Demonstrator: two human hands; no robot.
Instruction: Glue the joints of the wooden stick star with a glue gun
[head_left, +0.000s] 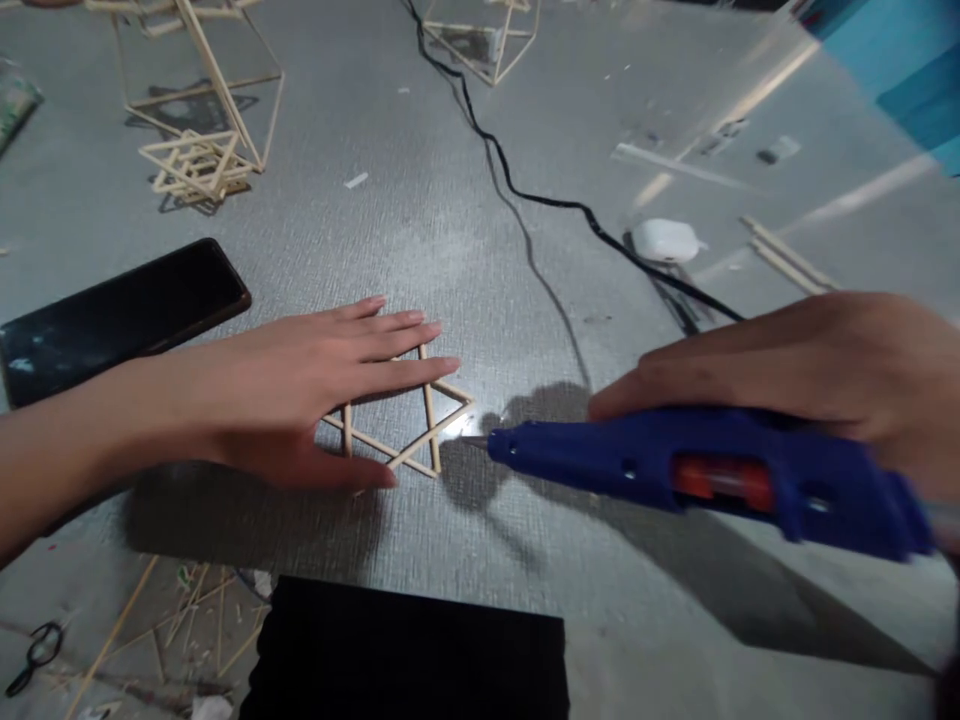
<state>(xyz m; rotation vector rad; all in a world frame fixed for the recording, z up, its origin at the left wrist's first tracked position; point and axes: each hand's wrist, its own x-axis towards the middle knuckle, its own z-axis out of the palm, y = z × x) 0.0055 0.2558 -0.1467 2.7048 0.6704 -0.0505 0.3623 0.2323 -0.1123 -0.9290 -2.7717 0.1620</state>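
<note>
My left hand (330, 370) lies flat with its fingers spread over a star made of thin wooden sticks (431, 425), pressing it to the grey table. The palm and fingers cover the star's left and far parts. On the right, my right hand (795, 370) is wrapped round a blue glue gun (600, 450) with a red part showing in its side. The gun's metal nozzle points left, close to the star's right side; I cannot tell whether it touches. Its handle and trigger are mostly hidden.
Beyond my left hand lies a dark phone (127, 310). Stick frames (199, 165) stand at the far left, another frame (491, 45) at the back. A black cord (540, 200) crosses the table (360, 240) near a white earbud case (666, 240). Scissors (37, 655) lie on the floor.
</note>
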